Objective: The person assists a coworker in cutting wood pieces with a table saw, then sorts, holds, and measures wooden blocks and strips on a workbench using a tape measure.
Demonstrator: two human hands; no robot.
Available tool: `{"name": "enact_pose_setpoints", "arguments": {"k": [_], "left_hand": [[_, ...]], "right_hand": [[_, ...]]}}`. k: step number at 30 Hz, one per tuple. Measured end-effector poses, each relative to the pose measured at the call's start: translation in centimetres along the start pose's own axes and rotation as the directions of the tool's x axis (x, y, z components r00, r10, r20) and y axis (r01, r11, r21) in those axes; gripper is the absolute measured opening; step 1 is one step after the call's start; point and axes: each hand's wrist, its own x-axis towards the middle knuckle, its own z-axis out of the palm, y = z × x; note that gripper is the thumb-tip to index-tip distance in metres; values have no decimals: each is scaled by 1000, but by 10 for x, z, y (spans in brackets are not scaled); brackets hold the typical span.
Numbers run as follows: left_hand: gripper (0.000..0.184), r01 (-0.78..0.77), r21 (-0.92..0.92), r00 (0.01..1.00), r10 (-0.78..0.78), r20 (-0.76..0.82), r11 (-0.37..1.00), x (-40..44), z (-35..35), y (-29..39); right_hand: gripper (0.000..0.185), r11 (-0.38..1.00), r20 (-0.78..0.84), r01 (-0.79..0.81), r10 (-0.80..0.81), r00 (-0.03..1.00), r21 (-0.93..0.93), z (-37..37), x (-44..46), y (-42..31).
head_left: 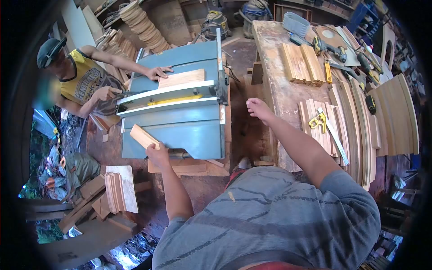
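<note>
My left hand (157,154) grips one end of a short wooden board (140,136), which lies over the near left part of the blue table saw top (198,135). My right hand (259,110) hangs in the gap between the saw and the workbench, its fingers curled in and nothing visible in them. Across the saw's metal fence (171,96), a co-worker's hand (159,73) rests by a wider wooden board (182,78). The co-worker's other hand (107,93) is beside the fence's left end, at a dark handle-like piece.
The workbench (274,49) on the right carries stacked wood strips (302,63), a yellow combination square (318,121), a yellow utility knife (328,72) and a drill (330,48). Cut strips (115,192) stand at lower left. Shop vacuums (216,22) are at the back.
</note>
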Motion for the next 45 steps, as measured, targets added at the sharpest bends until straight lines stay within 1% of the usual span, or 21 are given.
{"name": "enact_pose_setpoints", "arguments": {"k": [2,4,6,8,10,11,13,15,16,17,19,23,25,28,29,31,37,40,42,43,45], "left_hand": [[45,7,-57,999,-4,54,998,3,2,11],[43,-196,154,960,221,-170,969,-19,0,43],[41,-442,-46,894,435,-110,896,-40,7,55],[39,-458,-211,879,476,39,863,-75,14,76],[32,-430,-383,857,503,110,817,-105,35,83],[32,-435,-382,853,509,115,815,-109,34,88],[29,-559,-251,769,608,199,790,-114,25,103],[26,-538,-267,783,591,193,800,-115,24,104],[26,-555,-242,771,602,210,796,-114,24,104],[25,-575,-217,756,614,226,789,-114,25,104],[25,-580,-203,751,614,241,789,-114,26,105],[24,-588,-179,747,615,253,789,-114,25,109],[24,-587,-182,747,615,254,789,-114,25,110],[24,-592,-199,743,624,240,781,-113,25,110],[24,-596,-209,741,631,228,775,-113,27,109],[25,-604,-227,731,644,226,764,-112,32,102],[24,-556,-339,735,640,224,758,-117,34,111],[22,-532,-666,530,819,220,523,-140,45,168],[23,-428,-821,416,889,193,378,-159,63,231],[23,-380,-862,388,904,180,335,-169,74,262],[26,-239,-930,349,919,185,278,-190,93,320]], "right_hand": [[45,1000,-7,-27,27,1000,16,8,27,-10],[45,998,-11,-40,40,999,55,17,50,-18],[46,994,-8,-34,35,999,102,27,66,-24],[41,980,9,-19,17,1000,197,38,77,-28],[37,965,24,-28,23,999,259,44,85,-32],[33,949,44,-35,23,999,315,47,89,-34],[28,927,16,-44,41,999,371,53,90,-43],[28,892,47,-60,43,998,447,54,92,-41],[38,904,159,-64,-5,987,422,49,108,-25],[38,899,160,-72,3,987,431,51,106,-25],[30,851,50,-38,14,999,524,56,100,-36],[31,829,74,-12,-36,997,559,53,107,-30],[28,821,-42,-10,42,998,570,52,105,-37],[23,853,-9,15,-12,1000,522,39,124,-23],[12,861,12,-2,-5,1000,508,27,126,-23],[12,852,-4,33,-36,999,523,-4,125,-18],[13,845,-357,205,-18,934,494,-154,49,-13],[13,765,-500,340,-26,866,548,-184,-7,-11],[14,651,-629,465,25,777,600,-192,-23,-14],[14,651,-632,469,22,775,597,-193,-25,-15],[16,559,-743,611,12,670,560,-196,-24,-21]]}}
